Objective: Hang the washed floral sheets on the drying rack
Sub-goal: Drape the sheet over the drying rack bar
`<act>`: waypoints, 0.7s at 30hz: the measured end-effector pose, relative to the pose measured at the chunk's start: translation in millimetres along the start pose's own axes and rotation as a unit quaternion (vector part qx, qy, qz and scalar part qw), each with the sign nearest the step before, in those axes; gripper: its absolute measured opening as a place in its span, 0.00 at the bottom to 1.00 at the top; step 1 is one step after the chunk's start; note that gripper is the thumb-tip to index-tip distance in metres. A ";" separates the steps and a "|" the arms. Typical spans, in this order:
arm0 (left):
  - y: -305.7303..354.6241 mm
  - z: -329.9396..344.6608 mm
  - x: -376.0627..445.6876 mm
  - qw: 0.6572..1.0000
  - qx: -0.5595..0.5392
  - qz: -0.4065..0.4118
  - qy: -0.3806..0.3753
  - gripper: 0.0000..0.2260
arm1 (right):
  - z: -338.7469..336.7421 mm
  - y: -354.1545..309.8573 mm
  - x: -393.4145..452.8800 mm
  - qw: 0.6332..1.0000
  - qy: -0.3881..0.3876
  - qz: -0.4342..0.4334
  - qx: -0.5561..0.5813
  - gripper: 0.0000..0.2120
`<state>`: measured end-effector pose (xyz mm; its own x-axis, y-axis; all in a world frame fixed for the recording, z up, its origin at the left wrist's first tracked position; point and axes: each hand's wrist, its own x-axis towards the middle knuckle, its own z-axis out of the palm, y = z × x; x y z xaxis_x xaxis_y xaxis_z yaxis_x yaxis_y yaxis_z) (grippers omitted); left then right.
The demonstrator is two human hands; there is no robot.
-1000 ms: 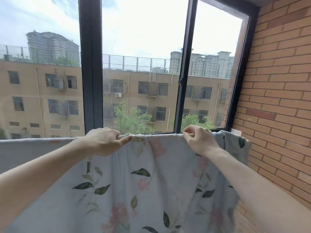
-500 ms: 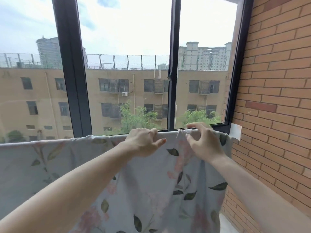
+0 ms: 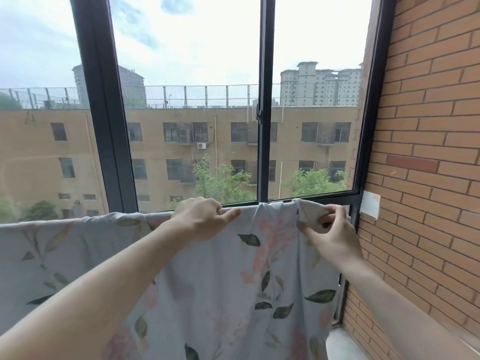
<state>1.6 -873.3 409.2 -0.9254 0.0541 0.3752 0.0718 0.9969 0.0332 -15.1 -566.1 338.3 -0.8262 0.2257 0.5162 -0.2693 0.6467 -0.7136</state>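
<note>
Nearest the camera, two bare forearms reach forward and up from the lower corners. Between and below them hangs the floral sheet (image 3: 213,294), pale blue-grey with dark green leaves and faded pink blossoms, draped over a horizontal rail that the fabric hides, its cloth falling toward the viewer and out of the bottom of the view.

The left hand (image 3: 201,219) rests on the sheet's top fold, knuckles up, fingers curled over the edge and the thumb lying along the front, gripping the cloth at the rail. To its left the sheet runs on along the fold to the picture's edge, smoother there.

The right hand (image 3: 330,231) is a little way to the right of the left one, at the sheet's end. Its thumb and fingers pinch a bunched corner of the fabric, which stands up in a small loose fold just above the fingertips. Between the two hands the top edge is gathered into a pleat.

Just right of the right hand is a white wall bracket (image 3: 370,207) on the brick wall (image 3: 428,152). Beyond both hands stands the dark-framed window (image 3: 262,100), and past the glass a tan apartment block (image 3: 207,141), green treetops and distant towers under a cloudy sky.
</note>
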 end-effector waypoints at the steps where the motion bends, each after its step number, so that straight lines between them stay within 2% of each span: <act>1: 0.0 -2.4 1.5 1.000 -0.002 -0.010 -0.018 0.34 | 2.2 -1.1 1.8 1.000 0.005 -0.007 0.003 0.30; 6: -7.0 -7.4 13.0 0.993 -0.029 -0.054 -0.099 0.35 | 10.3 -7.1 16.7 0.995 0.042 -0.084 0.022 0.06; 10: -9.2 -7.3 24.0 0.982 -0.074 -0.088 -0.150 0.36 | 6.1 -20.8 47.2 0.992 0.076 -0.088 0.050 0.10; 14: -11.9 -10.8 31.4 0.953 -0.183 -0.112 -0.214 0.35 | 2.7 -47.0 95.1 0.989 0.087 -0.068 0.097 0.08; 18: -9.3 -19.3 34.2 0.922 -0.261 -0.124 -0.257 0.27 | 13.5 -74.6 149.4 0.992 0.072 -0.052 0.091 0.09; 21: -10.3 -21.7 35.9 0.912 -0.268 -0.127 -0.282 0.20 | 30.7 -95.8 176.9 0.993 0.086 -0.068 0.050 0.13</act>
<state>-24.2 -882.9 442.5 -0.9709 -0.0029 -0.2396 -0.1399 0.8185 0.5572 -150.7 -610.5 483.5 -0.6837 0.2680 0.6788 -0.4279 0.6062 -0.6704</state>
